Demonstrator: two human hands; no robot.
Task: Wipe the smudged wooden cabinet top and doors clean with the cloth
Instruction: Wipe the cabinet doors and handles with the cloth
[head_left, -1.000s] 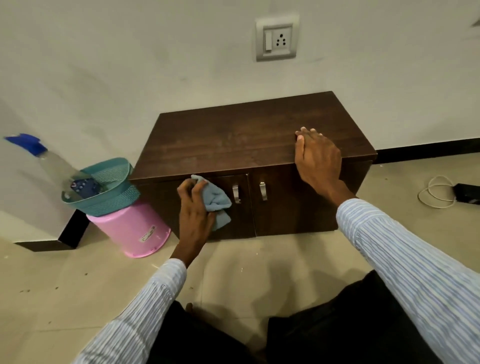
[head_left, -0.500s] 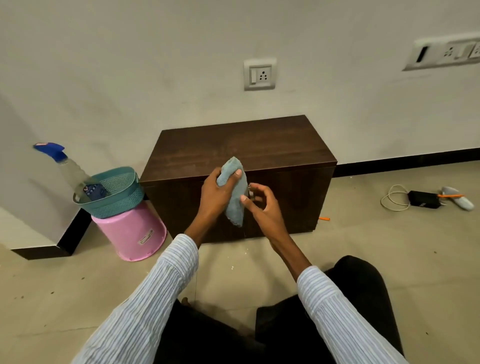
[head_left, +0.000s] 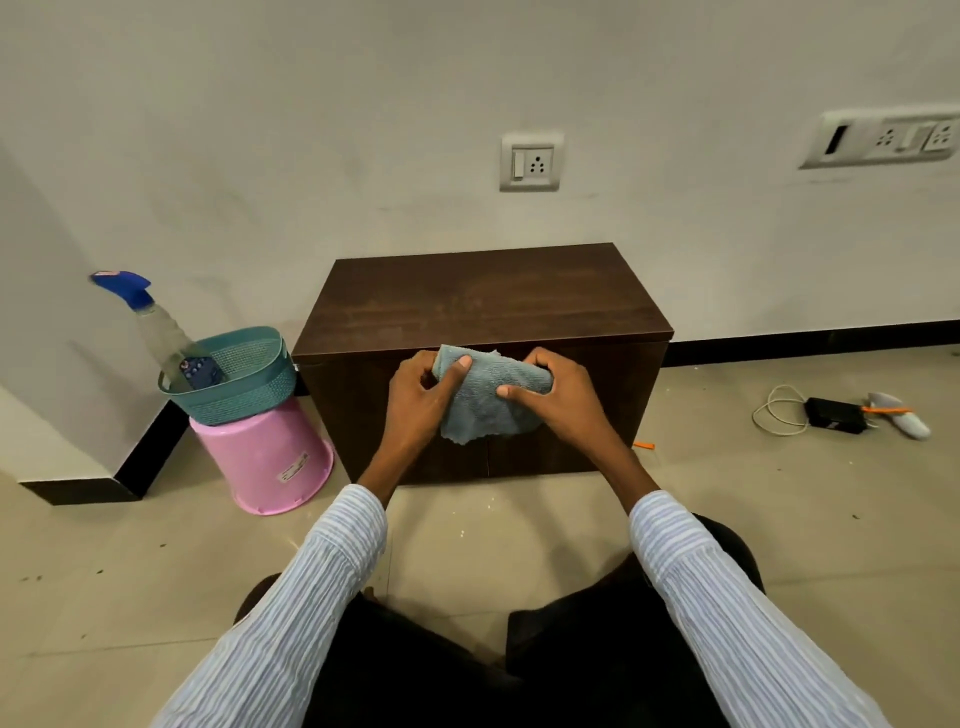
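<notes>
The soft grey-blue cloth is pinched at its left edge by the left hand and at its right edge by the right hand, and is held stretched in the air in front of the low dark-brown wooden cabinet. A second ago the cloth was pressed to the left door by the left hand alone, while the right rested on the top. Wiping is therefore judged paused; the cloth is probably being refolded. A pink upturned plastic bucket stands just left.
</notes>
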